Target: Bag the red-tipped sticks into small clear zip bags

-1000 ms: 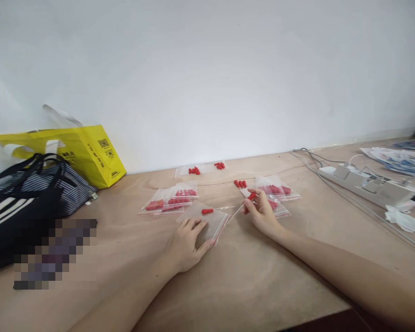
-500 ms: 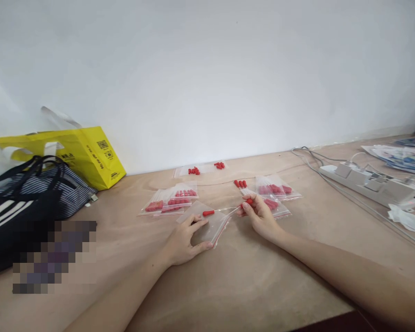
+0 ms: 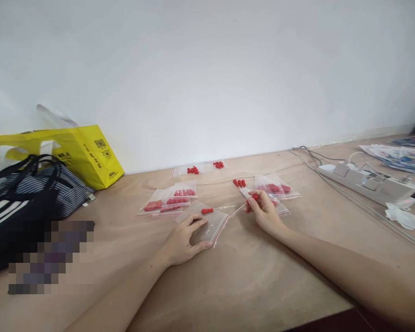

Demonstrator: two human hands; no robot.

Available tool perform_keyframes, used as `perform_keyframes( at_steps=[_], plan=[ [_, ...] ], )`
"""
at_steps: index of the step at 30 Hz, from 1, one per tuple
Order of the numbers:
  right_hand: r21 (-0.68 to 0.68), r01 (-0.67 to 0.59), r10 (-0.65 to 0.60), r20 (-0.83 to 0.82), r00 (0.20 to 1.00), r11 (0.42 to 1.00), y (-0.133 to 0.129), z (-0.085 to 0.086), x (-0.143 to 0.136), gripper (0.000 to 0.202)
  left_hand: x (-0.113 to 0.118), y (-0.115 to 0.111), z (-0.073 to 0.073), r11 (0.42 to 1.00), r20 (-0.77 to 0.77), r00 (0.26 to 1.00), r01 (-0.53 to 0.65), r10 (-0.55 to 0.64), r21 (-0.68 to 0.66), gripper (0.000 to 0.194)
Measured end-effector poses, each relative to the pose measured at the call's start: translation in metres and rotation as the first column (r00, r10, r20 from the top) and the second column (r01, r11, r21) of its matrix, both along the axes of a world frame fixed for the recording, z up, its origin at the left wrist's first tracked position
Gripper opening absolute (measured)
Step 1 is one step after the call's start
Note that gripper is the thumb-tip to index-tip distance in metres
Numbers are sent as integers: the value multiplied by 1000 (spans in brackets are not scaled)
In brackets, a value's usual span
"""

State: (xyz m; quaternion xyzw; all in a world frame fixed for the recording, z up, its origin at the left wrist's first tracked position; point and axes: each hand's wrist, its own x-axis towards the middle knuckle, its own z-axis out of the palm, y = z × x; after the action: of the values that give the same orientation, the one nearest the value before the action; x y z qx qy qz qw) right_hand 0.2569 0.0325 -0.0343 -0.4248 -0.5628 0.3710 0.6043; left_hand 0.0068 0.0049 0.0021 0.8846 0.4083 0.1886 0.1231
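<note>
My left hand [image 3: 185,240] lies on a clear zip bag [image 3: 210,226], fingers and thumb spread, pressing it on the table. A dropper with a red rubber bulb [image 3: 207,210] lies by its fingertips, its thin glass tube pointing right. To the right, my right hand [image 3: 266,210] is closed around the red bulb of another dropper [image 3: 255,197]. That dropper's tube slants down left to the bag's red-striped edge; whether the tip is inside I cannot tell. Just beyond this hand lie several loose droppers with red bulbs [image 3: 239,183].
Filled zip bags of droppers lie at left [image 3: 178,201] and right [image 3: 276,188]. More droppers [image 3: 207,168] lie near the wall. A yellow bag [image 3: 100,161] and a black bag [image 3: 24,207] stand far left. A power strip [image 3: 366,180] with cables and a crumpled tissue [image 3: 404,216] are at right.
My right hand has moved slightly right with its dropper, whose tube now shows more. My left hand stays on the bag. The view has shifted a little.
</note>
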Motion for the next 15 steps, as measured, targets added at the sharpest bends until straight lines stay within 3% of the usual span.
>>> perform_keyframes(
  at_steps=[6,10,15],
  plan=[
    [-31,-152,149,-72,986,988,-11,-2,-13,31,0,1,-1,1000,-41,999,-19,20,17,49],
    [-21,-174,174,245,954,984,-20,2,-17,26,-1,1,-2,999,-43,998,-35,36,27,51],
    [111,-235,125,595,794,966,-24,10,-17,17,1,1,-3,998,-54,997,-47,48,29,51]
  ],
)
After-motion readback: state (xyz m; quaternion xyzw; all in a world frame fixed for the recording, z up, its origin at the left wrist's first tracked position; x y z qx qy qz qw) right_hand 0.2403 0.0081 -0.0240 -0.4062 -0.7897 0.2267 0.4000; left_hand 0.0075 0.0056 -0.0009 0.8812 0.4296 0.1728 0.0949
